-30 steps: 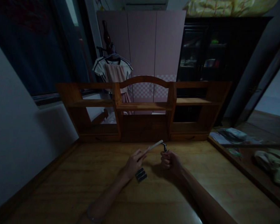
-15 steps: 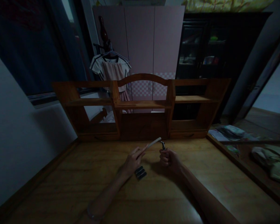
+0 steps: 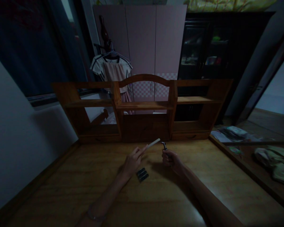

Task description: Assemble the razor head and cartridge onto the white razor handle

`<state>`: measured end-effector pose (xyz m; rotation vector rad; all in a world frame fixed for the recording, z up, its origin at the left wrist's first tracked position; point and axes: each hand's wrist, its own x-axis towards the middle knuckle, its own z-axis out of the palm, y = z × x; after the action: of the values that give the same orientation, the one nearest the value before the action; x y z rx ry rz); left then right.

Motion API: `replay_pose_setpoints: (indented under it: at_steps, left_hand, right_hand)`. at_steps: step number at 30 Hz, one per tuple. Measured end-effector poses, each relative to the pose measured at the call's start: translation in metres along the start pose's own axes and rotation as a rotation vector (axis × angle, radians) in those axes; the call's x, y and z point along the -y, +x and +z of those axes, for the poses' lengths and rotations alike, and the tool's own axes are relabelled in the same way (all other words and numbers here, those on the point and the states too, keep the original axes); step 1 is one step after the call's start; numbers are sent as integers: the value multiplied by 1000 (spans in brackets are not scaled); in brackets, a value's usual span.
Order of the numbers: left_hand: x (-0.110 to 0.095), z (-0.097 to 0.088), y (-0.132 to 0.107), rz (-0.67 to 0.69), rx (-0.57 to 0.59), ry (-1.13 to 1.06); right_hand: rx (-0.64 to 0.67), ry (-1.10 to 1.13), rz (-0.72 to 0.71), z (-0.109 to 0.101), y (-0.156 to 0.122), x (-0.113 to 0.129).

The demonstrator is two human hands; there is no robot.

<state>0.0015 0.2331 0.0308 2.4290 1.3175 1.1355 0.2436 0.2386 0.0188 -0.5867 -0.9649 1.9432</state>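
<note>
My left hand [image 3: 132, 161] pinches a slim pale stick [image 3: 153, 143] that points up and right over the wooden desk [image 3: 73, 186]. My right hand [image 3: 171, 158] is closed in a fist around a small dark metal tool [image 3: 164, 145] whose hooked tip rises above the knuckles. The stick's tip and the tool's tip stand a little apart. A small dark ridged block [image 3: 142, 174] lies on the desk just under my left hand, untouched.
A wooden shelf unit [image 3: 143, 108] with open compartments stands along the desk's far edge. A grey wall runs along the left. Papers and cloth [image 3: 272, 156] lie on a lower surface to the right. A pink wardrobe and hanging clothes stand behind.
The stick's tip has drawn back from the tool's hooked tip, so a small gap now shows between them. Both hands sit slightly further from me.
</note>
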Motion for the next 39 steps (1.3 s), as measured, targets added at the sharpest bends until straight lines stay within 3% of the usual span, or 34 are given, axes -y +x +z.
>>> replay_pose_setpoints:
  at_steps: [6,10,16,22,26,29,35,39]
  left_hand:
    - [-6,-2,-2,58,-8,-46]
    - [-11,1,-1,60,34,-47]
    - [-5,-3,2,-6,-75,-66]
    - [-10,1,1,10,8,-63]
    - [-4,-1,3,-59,-60,-120]
    - [-3,-4,4,-33,-77,-177]
    - [-6,4,2,-27,-11,-180]
    - [3,0,5,-69,-90,-230]
  right_hand:
    - [-99,-91,-61,4,-1,2]
    - [-81,-35,-32,1,1,1]
    - [-56,14,15,-4,4,-1]
    - [-70,18,-2,-2,5,-3]
    - [-26,77,-20,-4,6,-1]
    - [-15,75,-13,-6,6,-1]
    - [-12,40,-11,-6,5,-2]
    - [-35,17,-36,-4,4,0]
